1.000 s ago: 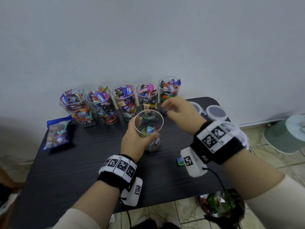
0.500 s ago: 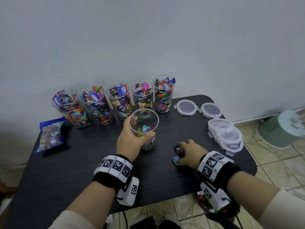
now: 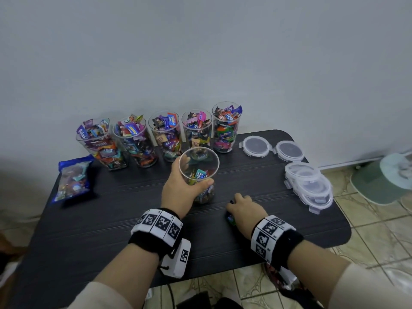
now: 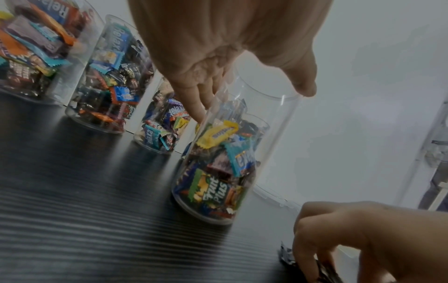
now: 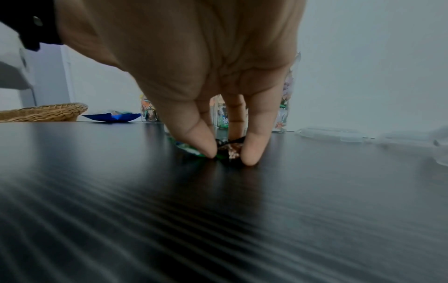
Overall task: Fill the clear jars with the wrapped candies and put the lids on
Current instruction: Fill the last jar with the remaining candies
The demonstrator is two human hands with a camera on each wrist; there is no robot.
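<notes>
Six clear jars (image 3: 199,172), six lids (image 3: 256,146), one candy bag (image 3: 73,177), one basket (image 5: 43,114)

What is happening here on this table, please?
A person is filling clear jars with wrapped candies. The left hand holds a partly filled jar upright on the black table. The right hand pinches loose candies lying on the table. Five full jars stand in a row by the wall, all uncovered; the lids lie to the right.

Lids (image 3: 308,184) right of jars (image 3: 166,134)
</notes>
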